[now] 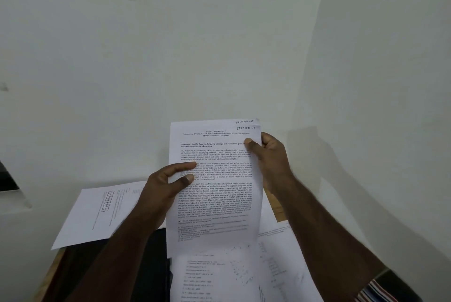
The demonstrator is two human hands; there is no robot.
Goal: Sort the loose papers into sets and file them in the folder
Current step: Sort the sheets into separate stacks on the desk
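Held papers [214, 189]: white, dense black printed text, black handwritten labels at top right corner. Loose sheet [97, 214] at left: white, black print, small black grid. Sheets [219, 275] below: white, faint blurred black print. Surface [55, 270]: brown wood tone at edge. Dark, near-black item [146, 265] under papers. Wall [170, 45]: pale off-white, plain. Sleeve [377, 292]: striped red, white, dark blue.

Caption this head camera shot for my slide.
Both hands hold up printed sheets marked Section 1 and 2.
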